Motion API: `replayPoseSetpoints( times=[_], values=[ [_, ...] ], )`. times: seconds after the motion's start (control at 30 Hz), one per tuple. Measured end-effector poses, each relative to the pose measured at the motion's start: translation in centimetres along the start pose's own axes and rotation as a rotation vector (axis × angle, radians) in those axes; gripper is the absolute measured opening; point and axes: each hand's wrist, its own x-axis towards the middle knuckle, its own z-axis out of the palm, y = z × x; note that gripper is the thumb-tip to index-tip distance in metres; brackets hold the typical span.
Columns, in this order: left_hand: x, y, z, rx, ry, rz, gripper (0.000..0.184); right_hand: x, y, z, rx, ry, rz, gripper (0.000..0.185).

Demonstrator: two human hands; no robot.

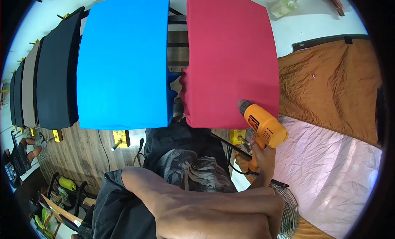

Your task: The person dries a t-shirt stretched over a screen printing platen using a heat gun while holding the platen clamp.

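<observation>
My right hand (264,155) is closed around the handle of an orange heat gun (265,126). The gun's dark nozzle tilts up and to the left, over the lower right part of a red cloth panel (230,62). Whether the nozzle touches the cloth, I cannot tell. To the left of it lies a bright blue cloth panel (123,62), stretched smooth, with a narrow gap between the two. A bare arm (205,210) is folded across the front of my body. My left hand does not show.
Further left, a black panel (57,74) and several others stand in a row. Yellow blocks (121,138) with bolts sit below them. A wire fan guard (290,212) is at lower right, beside brown (329,87) and pale sheets (325,169). Another person (20,161) is at far left.
</observation>
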Motion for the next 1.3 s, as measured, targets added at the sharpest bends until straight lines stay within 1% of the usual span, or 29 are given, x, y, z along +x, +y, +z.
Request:
replayPoseSetpoints(
  times=[0.1,0.17,0.27,0.33,0.4,0.43,0.5,0.57,0.63,0.67,0.73,0.8,0.87,0.97,1.0,1.03,1.07,1.1,1.13,1.17,1.23,1.3],
  values=[
    [0.3,2.5,1.2,-0.141,0.2,-0.22,0.052,0.1,-1.0,-0.1,-0.013,-0.006,0.044,0.023],
    [0.4,3.0,0.7,-0.272,0.202,-0.262,0.044,0.3,-1.3,-0.2,-0.061,-0.042,0.062,0.024],
    [-0.3,1.5,-3.2,-0.412,0.003,-0.165,0.035,0.4,-0.5,-0.4,0.065,-0.05,0.046,0.025],
    [0.2,1.1,-5.4,-0.299,-0.131,-0.168,0.034,0.7,-0.8,-0.2,0.038,-0.023,0.063,0.025],
    [0.7,3.5,-4.4,-0.241,0.001,-0.477,0.019,0.8,-1.3,-0.3,0.016,-0.01,0.077,0.025],
    [0.6,3.4,-3.4,-0.32,0.106,-0.471,0.017,0.8,-1.5,-0.3,0.011,-0.002,0.079,0.025],
    [1.3,3.8,-4.8,-0.424,-0.091,-0.628,0.017,0.6,-2.3,-0.3,-0.028,0.024,0.076,0.026],
    [-0.2,2.4,-3.1,-0.521,0.119,-0.45,0.032,0.4,-3.0,0.0,-0.088,0.059,0.064,0.026],
    [0.2,2.3,-3.0,-0.54,0.208,-0.452,0.033,0.1,-3.0,-0.4,-0.128,0.032,0.091,0.027],
    [0.6,3.2,-4.0,-0.508,0.191,-0.538,0.026,0.0,-2.9,-0.4,-0.147,0.012,0.101,0.027],
    [1.3,3.3,-4.9,-0.472,0.149,-0.599,0.021,-0.3,-2.5,-0.4,-0.15,0.019,0.108,0.028],
    [1.3,2.7,-5.2,-0.46,0.099,-0.558,0.024,-0.6,-1.7,-0.4,-0.133,0.032,0.122,0.028],
    [1.2,3.1,-5.3,-0.39,0.076,-0.621,0.025,-0.4,-0.3,-0.9,-0.129,0.017,0.129,0.029],
    [0.7,2.7,-5.5,-0.371,-0.001,-0.559,0.04,-0.3,0.9,-1.3,-0.234,-0.025,0.105,0.03],
    [0.6,2.3,-5.4,-0.437,-0.006,-0.52,0.041,-0.3,0.3,-1.1,-0.216,-0.009,0.101,0.03],
    [0.6,0.9,-5.4,-0.187,-0.029,-0.068,0.041,-0.5,-0.9,-0.6,-0.195,0.008,0.095,0.03],
    [0.6,-0.6,-5.4,0.073,0.066,0.37,0.042,-0.7,-1.9,-0.4,-0.177,0.026,0.092,0.031],
    [0.8,-0.9,-5.0,-0.116,0.074,0.22,0.042,-0.7,-2.5,-0.3,-0.204,0.023,0.104,0.031],
    [0.7,-0.7,-4.3,-0.318,0.045,-0.026,0.043,-0.6,-3.1,-0.2,-0.234,0.023,0.118,0.031],
    [0.4,-0.5,-3.8,-0.425,0.055,-0.147,0.043,-0.6,-3.1,-0.3,-0.236,0.027,0.121,0.031],
    [0.1,-0.3,-3.2,-0.511,0.067,-0.226,0.044,-0.9,-2.9,-0.3,-0.215,0.037,0.116,0.031],
    [0.0,0.0,-3.3,-0.55,0.084,-0.243,0.045,-1.0,-2.5,-0.2,-0.144,0.042,0.111,0.031]
  ],
)
